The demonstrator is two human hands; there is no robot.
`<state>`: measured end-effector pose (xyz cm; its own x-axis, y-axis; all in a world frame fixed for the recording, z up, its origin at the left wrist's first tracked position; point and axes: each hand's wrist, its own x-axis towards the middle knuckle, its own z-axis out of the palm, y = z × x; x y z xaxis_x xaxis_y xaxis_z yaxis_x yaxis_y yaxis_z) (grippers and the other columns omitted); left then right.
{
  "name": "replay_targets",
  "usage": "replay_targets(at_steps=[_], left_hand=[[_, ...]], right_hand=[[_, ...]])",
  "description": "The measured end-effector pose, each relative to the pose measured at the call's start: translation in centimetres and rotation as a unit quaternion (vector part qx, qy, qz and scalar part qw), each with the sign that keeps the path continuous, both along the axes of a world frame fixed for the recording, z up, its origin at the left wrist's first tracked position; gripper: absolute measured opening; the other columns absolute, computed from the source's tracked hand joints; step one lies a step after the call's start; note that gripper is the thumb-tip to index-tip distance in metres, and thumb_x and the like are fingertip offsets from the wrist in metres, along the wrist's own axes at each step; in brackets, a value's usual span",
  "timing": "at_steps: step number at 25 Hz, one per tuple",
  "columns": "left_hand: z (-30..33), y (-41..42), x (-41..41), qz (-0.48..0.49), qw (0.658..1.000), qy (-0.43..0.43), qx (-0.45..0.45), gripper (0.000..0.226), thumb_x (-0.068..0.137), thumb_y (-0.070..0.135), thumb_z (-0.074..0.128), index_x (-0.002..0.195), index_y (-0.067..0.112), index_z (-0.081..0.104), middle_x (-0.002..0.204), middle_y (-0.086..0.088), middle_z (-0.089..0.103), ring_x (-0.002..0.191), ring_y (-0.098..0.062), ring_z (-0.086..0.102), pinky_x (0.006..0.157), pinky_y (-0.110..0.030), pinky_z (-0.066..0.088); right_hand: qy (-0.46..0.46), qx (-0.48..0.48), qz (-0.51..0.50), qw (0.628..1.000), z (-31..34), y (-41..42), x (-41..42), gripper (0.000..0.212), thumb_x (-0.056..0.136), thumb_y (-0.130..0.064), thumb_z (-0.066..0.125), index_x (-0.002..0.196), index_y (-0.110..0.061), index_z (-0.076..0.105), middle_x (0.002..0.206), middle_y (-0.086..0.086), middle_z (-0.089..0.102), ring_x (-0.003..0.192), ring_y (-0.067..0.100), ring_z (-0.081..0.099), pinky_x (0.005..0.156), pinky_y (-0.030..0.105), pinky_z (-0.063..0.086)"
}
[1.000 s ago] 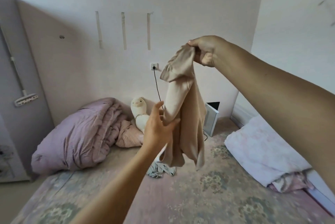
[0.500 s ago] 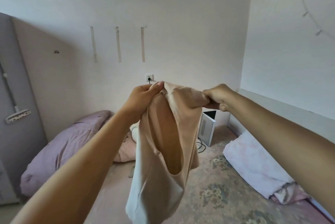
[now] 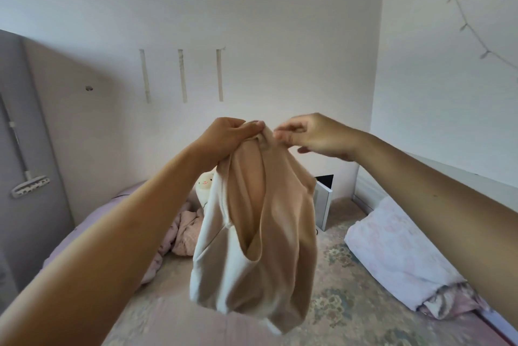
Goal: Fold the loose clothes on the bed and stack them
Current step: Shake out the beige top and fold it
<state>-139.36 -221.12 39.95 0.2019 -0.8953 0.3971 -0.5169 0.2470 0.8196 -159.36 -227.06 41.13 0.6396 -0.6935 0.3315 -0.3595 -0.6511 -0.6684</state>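
"That beige garment [image 3: 260,236], is it cloth?"

"Soft knit, matt, smooth, with a paler cream panel on one side."

"And the bed [image 3: 330,301]?"

"A flat-woven cover, dull, with a faded flower print. The folded white blanket [image 3: 392,250] looks fluffy; the pink bundle [image 3: 182,233] is crinkled cotton-like cloth."

"The walls [image 3: 280,23]?"

"Matt paint, with rough strips where something peeled off."

"That panel [image 3: 322,205]?"

"Smooth, hard, slightly glossy white."

Two hands are showing, the left hand [image 3: 227,137] and the right hand [image 3: 316,135], sharing one beige garment [image 3: 252,233]. One plush toy [image 3: 204,186], one pink crumpled cloth [image 3: 185,233] and one folded white blanket [image 3: 398,256] are lying on one bed [image 3: 350,303] (floral cover). Three pale strips [image 3: 182,75] are marking the wall.
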Motion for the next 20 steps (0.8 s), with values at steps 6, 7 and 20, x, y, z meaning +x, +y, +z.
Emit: replay_targets(at_steps=[6,7,20], left_hand=[[-1.0,0.6,-0.3,-0.026,0.999,-0.04,-0.007,0.042,0.081,0.051,0.067,0.059,0.018,0.052,0.053,0.005,0.037,0.048,-0.008,0.033,0.044,-0.019,0.028],[-1.3,0.8,0.3,-0.023,0.999,-0.046,-0.012,0.042,0.081,0.052,0.066,0.067,0.014,0.054,0.057,0.002,0.037,0.052,-0.009,0.033,0.046,-0.021,0.027],[-12.8,2.3,2.4,-0.082,0.993,-0.039,0.08,0.039,0.078,0.02,0.077,0.094,-0.008,0.056,0.079,-0.012,0.052,0.075,-0.021,0.049,0.07,-0.043,0.043]], right_hand=[[-0.033,-0.018,0.018,0.999,-2.1,0.5,2.5,0.024,0.079,-0.022,0.076,0.087,-0.002,0.066,0.07,-0.002,0.057,0.067,0.009,0.052,0.061,0.024,0.047],[-0.036,-0.016,0.02,0.999,-1.9,0.6,2.5,0.019,0.08,-0.022,0.076,0.084,-0.006,0.066,0.07,-0.003,0.058,0.065,0.007,0.053,0.057,0.019,0.047],[0.012,-0.122,0.007,0.992,-1.0,1.8,5.4,0.018,0.083,-0.025,0.072,0.075,-0.009,0.071,0.066,-0.007,0.065,0.056,-0.006,0.048,0.056,0.015,0.034]])
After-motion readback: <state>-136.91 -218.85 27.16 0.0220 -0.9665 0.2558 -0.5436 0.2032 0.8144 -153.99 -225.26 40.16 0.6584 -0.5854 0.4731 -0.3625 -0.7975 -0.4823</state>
